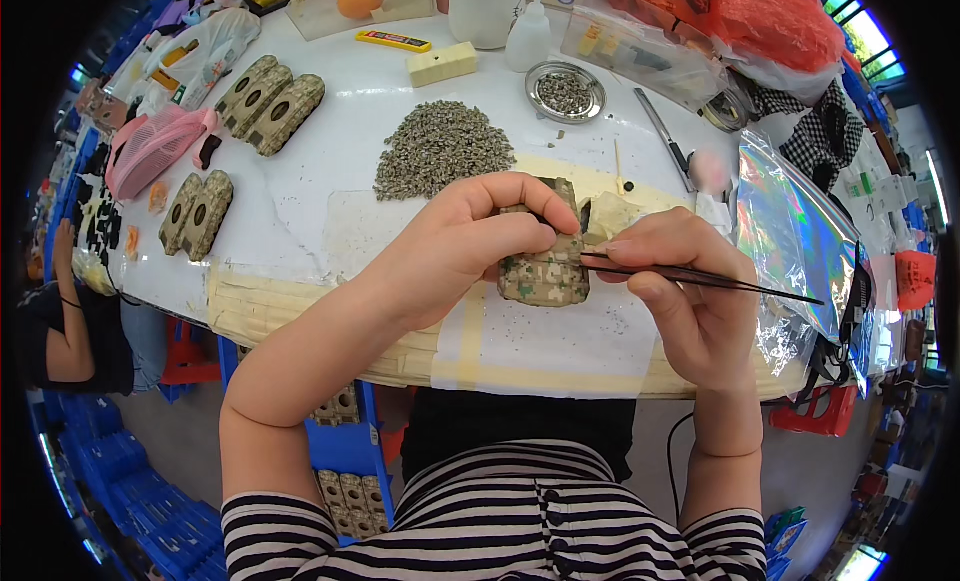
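My left hand (478,233) is closed around a camouflage-patterned plastic casing (543,281) and holds it above the table's front part. Its fingers cover the casing's upper left side. In my right hand (695,291) is a pair of black tweezers (752,286), pinched between thumb and fingers. The tweezer tips meet the casing's right edge; whether they grip a small part there is too small to tell. Just beyond my left hand lies a heap of small grey-brown parts (445,146). More of these bits fill a round metal dish (566,91) farther back.
Camouflage casings (270,106) stand at the left, with another pair (197,214) nearer. A pink mesh pouch (160,149) lies beside them. Behind are a yellow block (442,64), a cutter (393,41) and a squeeze bottle (529,39). Iridescent film (790,236) covers the right. Another person's arm (66,311) shows far left.
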A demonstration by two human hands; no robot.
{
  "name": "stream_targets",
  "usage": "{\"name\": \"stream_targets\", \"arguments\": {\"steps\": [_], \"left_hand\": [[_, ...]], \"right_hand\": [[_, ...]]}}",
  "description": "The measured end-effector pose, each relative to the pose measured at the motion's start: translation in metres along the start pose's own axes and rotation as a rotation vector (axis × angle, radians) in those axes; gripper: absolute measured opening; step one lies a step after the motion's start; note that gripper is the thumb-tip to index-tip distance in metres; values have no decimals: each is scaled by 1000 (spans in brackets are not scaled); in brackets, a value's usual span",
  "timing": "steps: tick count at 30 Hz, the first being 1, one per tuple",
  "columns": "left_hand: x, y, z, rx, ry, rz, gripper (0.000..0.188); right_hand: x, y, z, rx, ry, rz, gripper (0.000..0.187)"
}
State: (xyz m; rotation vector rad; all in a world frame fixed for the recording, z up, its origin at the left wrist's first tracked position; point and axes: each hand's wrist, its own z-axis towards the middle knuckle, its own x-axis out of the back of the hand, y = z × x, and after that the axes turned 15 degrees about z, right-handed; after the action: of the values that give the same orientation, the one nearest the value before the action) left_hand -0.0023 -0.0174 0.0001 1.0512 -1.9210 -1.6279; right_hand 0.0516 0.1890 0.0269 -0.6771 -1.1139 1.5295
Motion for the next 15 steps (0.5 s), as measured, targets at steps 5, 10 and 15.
{"name": "stream_targets", "arguments": {"steps": [5, 10, 15], "left_hand": [[-1, 1, 0, 12, 9, 2, 15], [-1, -1, -1, -1, 19, -22, 14], [-1, -1, -1, -3, 7, -29, 15]], "right_hand": [[0, 2, -1, 18, 7, 26, 11], [1, 5, 0, 33, -21, 27, 11], [1, 2, 0, 21, -23, 2, 12]]}}
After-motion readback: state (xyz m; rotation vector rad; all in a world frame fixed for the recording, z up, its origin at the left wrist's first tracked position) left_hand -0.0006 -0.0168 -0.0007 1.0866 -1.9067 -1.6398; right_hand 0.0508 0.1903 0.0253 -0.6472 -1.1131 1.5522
